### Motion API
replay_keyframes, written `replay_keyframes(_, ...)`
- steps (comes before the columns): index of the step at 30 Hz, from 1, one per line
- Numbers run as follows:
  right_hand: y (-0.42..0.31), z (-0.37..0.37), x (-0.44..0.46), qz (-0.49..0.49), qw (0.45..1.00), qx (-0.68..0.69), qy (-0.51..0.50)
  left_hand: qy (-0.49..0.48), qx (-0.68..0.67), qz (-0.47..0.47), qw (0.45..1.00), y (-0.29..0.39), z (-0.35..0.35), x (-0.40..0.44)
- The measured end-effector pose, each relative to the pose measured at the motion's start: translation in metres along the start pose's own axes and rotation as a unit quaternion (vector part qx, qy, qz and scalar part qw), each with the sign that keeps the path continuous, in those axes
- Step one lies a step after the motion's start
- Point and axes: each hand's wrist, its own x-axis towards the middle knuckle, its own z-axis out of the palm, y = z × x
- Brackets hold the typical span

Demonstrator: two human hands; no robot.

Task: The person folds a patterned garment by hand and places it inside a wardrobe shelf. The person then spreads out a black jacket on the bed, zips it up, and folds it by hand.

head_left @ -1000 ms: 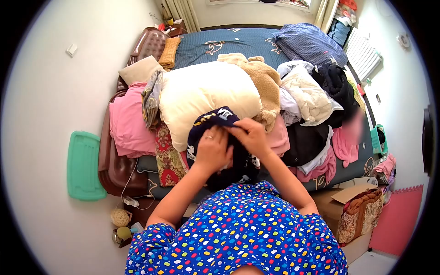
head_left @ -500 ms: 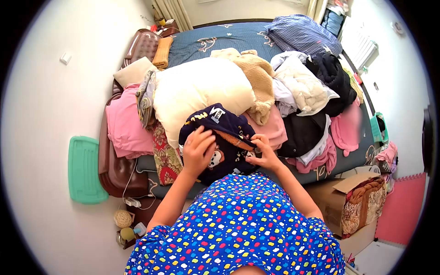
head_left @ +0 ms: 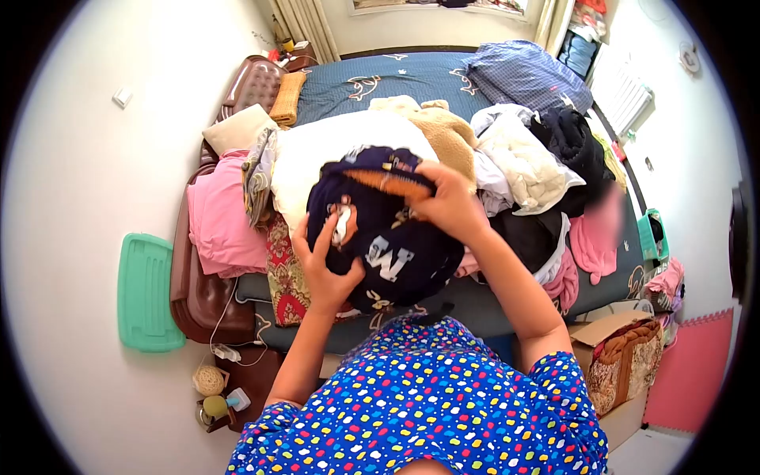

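Note:
A navy garment (head_left: pixel 388 222) with an orange lining, cartoon animal prints and a large pale letter M is bunched up in front of me, partly over the cream pillow-like bundle (head_left: pixel 309 134). My right hand (head_left: pixel 451 204) is closed on its upper right edge, beside the opening where the orange lining shows. Against its left front lies my left hand (head_left: pixel 326 269), fingers and thumb spread over the fabric. The far side of the garment is hidden.
Pink folded fabric (head_left: pixel 226 214) lies on the left of the bed, near a brown headboard (head_left: pixel 214 289). Tan fleece (head_left: pixel 443 138), a cream padded garment (head_left: pixel 518 150) and black clothing (head_left: pixel 574 142) are piled rightward. A cardboard box (head_left: pixel 606 328) stands at lower right.
The navy garment has been raised toward me and turned, bringing the large M to the front. My right hand has moved up with its edge; my left hand has shifted slightly down and left.

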Motion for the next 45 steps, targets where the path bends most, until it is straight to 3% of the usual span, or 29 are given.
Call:
replay_keyframes(1,-0.008,-0.004,0.011,-0.007,0.999,0.042,0.019,0.009,-0.011,0.000,1.000,0.005,-0.001,0.016)
replay_keyframes(4,0.008,-0.007,0.040,-0.047,0.968,-0.212,0.128,0.017,0.002,0.040,0.999,-0.027,0.022,0.057)
replay_keyframes(5,0.039,-0.006,0.048,-0.046,0.967,-0.217,0.123,0.001,0.017,0.035,0.999,-0.047,0.039,0.062)
replay_keyframes(7,0.119,-0.004,0.061,-0.018,0.932,-0.297,0.208,-0.076,0.096,0.008,0.992,-0.066,0.064,0.062)
replay_keyframes(9,0.153,-0.017,0.059,0.033,0.919,-0.301,0.252,-0.083,0.237,0.063,0.966,-0.030,0.066,0.062)
replay_keyframes(11,0.141,-0.023,0.054,0.056,0.927,-0.279,0.245,-0.019,0.185,0.163,0.969,0.009,0.074,0.056)
replay_keyframes(13,0.143,-0.030,0.057,0.066,0.937,-0.238,0.247,-0.130,0.117,0.209,0.962,0.040,0.097,0.035)
replay_keyframes(14,0.137,-0.023,0.059,0.035,0.925,-0.246,0.287,-0.175,0.148,0.198,0.953,0.047,0.112,0.028)
replay_keyframes(15,0.124,-0.020,0.060,0.028,0.931,-0.253,0.261,-0.130,0.296,0.226,0.919,0.037,0.134,0.023)
replay_keyframes(17,0.128,-0.029,0.068,0.039,0.961,-0.204,0.183,-0.006,0.365,0.315,0.876,-0.001,0.155,0.031)
replay_keyframes(19,0.120,-0.049,0.070,0.105,0.993,-0.006,0.056,-0.038,0.317,0.296,0.900,-0.002,0.140,0.050)
replay_keyframes(21,0.119,-0.064,0.081,0.046,0.986,-0.157,0.026,-0.048,0.284,0.279,0.916,-0.001,0.119,0.070)
replay_keyframes(24,0.098,-0.061,0.094,-0.026,0.964,-0.263,0.008,-0.051,0.280,0.220,0.933,-0.005,0.104,0.090)
replay_keyframes(27,0.094,-0.050,0.098,-0.020,0.959,-0.282,0.020,-0.042,0.294,0.184,0.937,-0.010,0.104,0.102)
replay_keyframes(28,0.097,-0.045,0.096,-0.082,0.941,-0.324,0.052,-0.040,0.298,0.182,0.936,-0.012,0.104,0.106)
replay_keyframes(29,0.099,-0.041,0.094,-0.084,0.942,-0.322,0.050,-0.046,0.287,0.166,0.942,-0.013,0.104,0.109)
replay_keyframes(31,0.099,-0.035,0.089,-0.152,0.862,-0.472,0.108,-0.050,0.276,0.149,0.948,-0.012,0.107,0.113)
replay_keyframes(33,0.101,-0.034,0.084,-0.136,0.852,-0.494,0.108,-0.047,0.278,0.137,0.950,-0.009,0.110,0.115)
replay_keyframes(39,0.129,-0.052,0.075,-0.030,0.914,-0.378,0.144,-0.035,0.297,0.158,0.941,-0.009,0.119,0.108)
replay_keyframes(40,0.143,-0.054,0.076,0.013,0.984,-0.140,0.106,-0.031,0.312,0.162,0.936,-0.009,0.121,0.106)
replay_keyframes(41,0.156,-0.055,0.075,0.055,0.991,0.108,0.062,-0.030,0.311,0.164,0.936,-0.010,0.121,0.105)
replay_keyframes(43,0.128,-0.046,0.064,0.084,0.976,0.184,0.083,-0.032,0.319,0.131,0.938,-0.010,0.122,0.106)
replay_keyframes(45,0.124,-0.042,0.056,0.123,0.964,0.234,-0.016,-0.016,0.330,0.133,0.934,-0.016,0.123,0.107)
